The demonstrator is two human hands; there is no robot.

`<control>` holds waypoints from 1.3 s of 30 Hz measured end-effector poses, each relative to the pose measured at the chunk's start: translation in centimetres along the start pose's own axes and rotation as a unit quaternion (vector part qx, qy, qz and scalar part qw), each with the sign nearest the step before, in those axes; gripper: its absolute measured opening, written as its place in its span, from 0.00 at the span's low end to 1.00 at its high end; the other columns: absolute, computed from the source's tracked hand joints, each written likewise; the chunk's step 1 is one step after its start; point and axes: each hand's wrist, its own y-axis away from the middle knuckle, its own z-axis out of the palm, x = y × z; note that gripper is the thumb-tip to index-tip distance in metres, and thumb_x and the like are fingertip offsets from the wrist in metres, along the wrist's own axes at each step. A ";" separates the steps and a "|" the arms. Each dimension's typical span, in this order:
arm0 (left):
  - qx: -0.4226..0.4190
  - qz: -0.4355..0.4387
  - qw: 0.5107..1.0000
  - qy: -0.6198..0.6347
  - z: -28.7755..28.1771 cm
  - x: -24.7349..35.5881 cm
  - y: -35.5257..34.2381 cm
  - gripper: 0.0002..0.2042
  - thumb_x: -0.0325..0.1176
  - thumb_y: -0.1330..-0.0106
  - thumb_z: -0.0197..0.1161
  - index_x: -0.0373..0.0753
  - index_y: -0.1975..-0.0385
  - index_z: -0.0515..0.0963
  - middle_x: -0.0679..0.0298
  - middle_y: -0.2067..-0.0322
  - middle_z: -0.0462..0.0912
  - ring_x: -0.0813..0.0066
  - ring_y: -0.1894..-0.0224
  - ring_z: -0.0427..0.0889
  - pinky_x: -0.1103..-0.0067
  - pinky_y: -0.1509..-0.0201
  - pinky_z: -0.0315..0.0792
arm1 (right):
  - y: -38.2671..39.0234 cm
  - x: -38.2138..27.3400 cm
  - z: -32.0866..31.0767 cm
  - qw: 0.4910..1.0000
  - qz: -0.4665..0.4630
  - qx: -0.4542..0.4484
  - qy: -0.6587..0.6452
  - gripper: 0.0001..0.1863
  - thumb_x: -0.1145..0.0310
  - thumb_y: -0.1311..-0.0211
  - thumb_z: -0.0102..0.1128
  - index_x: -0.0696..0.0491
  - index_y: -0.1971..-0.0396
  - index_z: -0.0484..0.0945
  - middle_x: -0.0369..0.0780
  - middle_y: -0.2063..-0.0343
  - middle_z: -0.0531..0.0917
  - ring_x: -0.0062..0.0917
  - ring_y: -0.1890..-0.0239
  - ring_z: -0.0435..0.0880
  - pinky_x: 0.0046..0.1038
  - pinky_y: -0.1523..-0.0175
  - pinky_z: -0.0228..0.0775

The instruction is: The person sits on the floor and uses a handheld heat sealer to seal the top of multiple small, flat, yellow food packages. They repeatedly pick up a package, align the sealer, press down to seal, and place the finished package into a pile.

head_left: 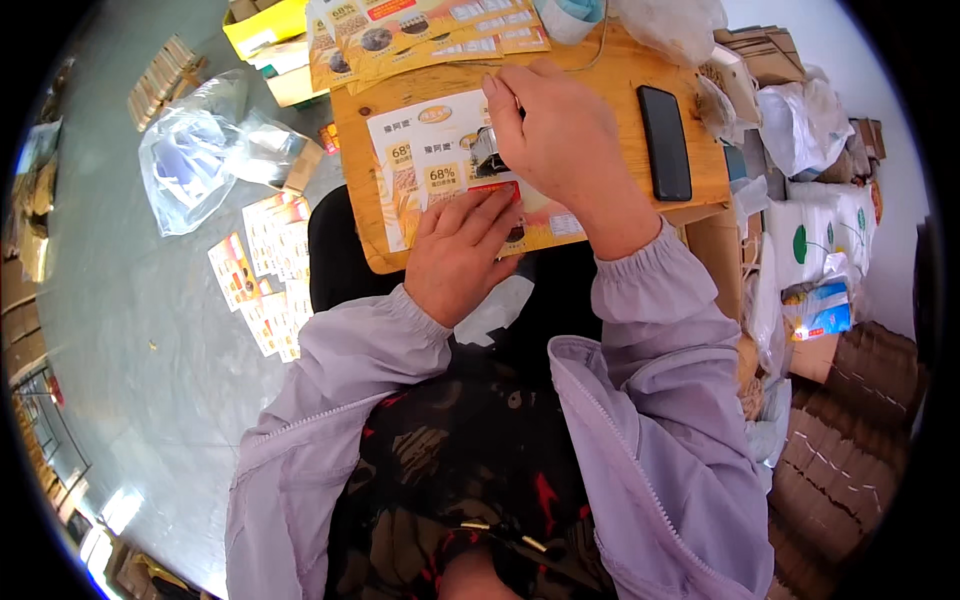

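My left hand (462, 245) lies on a white and yellow printed packaging sheet (440, 150), its fingers stretched out and pressing it to the wooden table. Just above it, my right hand (560, 135) is closed around a small black tool with a shiny part (486, 152), held against the sheet's upper area. Most of that tool is hidden by the hand, so its kind cannot be made out. Another sheet of the same print (384, 130) lies beneath, its left edge sticking out.
A black phone (664, 143) lies at the table's (712, 165) right. More printed sheets (420, 40) are piled at the far edge, beside a roll (570, 18) and a thin cord. Printed sheets (265, 270) and a clear plastic bag (190, 150) are on the left floor. Cardboard stacks (840, 470) stand right.
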 end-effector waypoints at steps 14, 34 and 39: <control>0.005 0.012 1.000 -0.005 0.2 -0.1 -0.1 0.31 0.35 0.50 0.72 0.41 0.42 0.76 0.66 0.38 0.74 0.66 0.37 0.70 0.67 0.36 0.64 | -0.3 0.6 -0.2 0.999 -0.030 -0.010 -0.031 0.09 0.69 0.37 0.59 0.55 0.62 0.84 0.45 0.73 0.85 0.39 0.71 0.83 0.33 0.65 0.73; 0.027 0.024 0.999 0.013 -0.5 0.3 -0.1 0.29 0.25 0.48 0.67 0.41 0.41 0.76 0.64 0.40 0.77 0.60 0.40 0.74 0.66 0.37 0.66 | 5.0 4.3 -14.0 0.948 0.113 0.234 -0.186 0.12 0.78 0.33 0.57 0.56 0.52 0.84 0.37 0.68 0.88 0.15 0.64 0.84 0.18 0.57 0.73; 0.093 0.031 0.994 -0.058 -3.5 1.5 -0.5 0.26 0.24 0.44 0.61 0.49 0.42 0.79 0.69 0.41 0.79 0.63 0.38 0.74 0.65 0.33 0.63 | 8.1 4.9 -16.1 0.925 0.145 0.297 -0.187 0.12 0.78 0.31 0.57 0.59 0.52 0.83 0.38 0.64 0.88 0.15 0.62 0.82 0.17 0.55 0.70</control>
